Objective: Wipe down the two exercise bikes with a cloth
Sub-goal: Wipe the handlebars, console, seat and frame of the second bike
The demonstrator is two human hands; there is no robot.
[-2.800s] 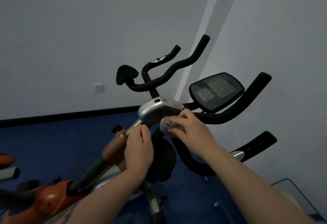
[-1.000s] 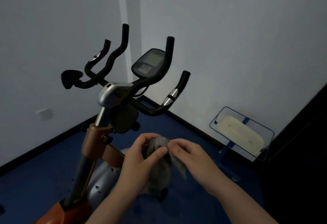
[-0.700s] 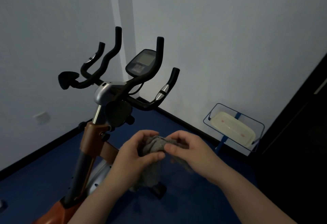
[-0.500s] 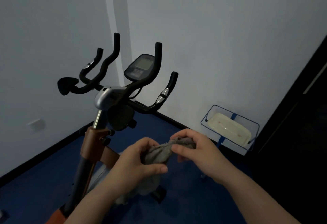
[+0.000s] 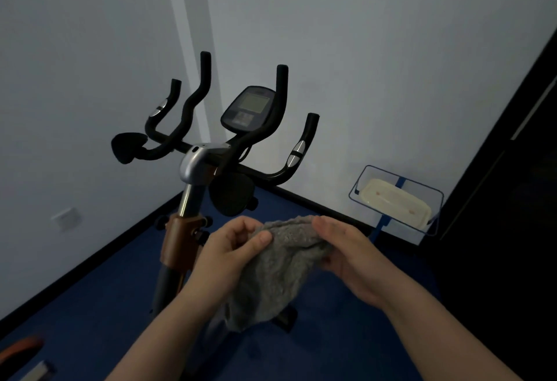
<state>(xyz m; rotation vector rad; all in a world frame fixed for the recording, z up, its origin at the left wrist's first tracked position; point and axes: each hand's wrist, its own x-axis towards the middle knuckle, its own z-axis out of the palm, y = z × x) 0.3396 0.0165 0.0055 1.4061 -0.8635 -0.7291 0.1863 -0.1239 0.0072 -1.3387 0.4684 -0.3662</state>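
In front of my chest, both my hands hold the grey cloth [image 5: 280,266] up between them, clear of the exercise bike [image 5: 196,166]. My left hand [image 5: 229,251] comes in from the lower left with its forearm angled up; the thumb lies across the cloth's top left edge and the fingers curl behind, so that corner is pinched. My right hand [image 5: 349,257] reaches in from the lower right, palm turned toward the left, fingers curled round the cloth's right edge with the fingertips at the top fold. The cloth stretches across between my hands and sags down in a loose bunch below them. The bike stands just beyond, its black handlebars [image 5: 193,103] and display console [image 5: 250,108] above my hands, the silver stem below them. A blue wire rack [image 5: 398,200] stands on the blue floor [image 5: 90,296] by the wall, to the right.
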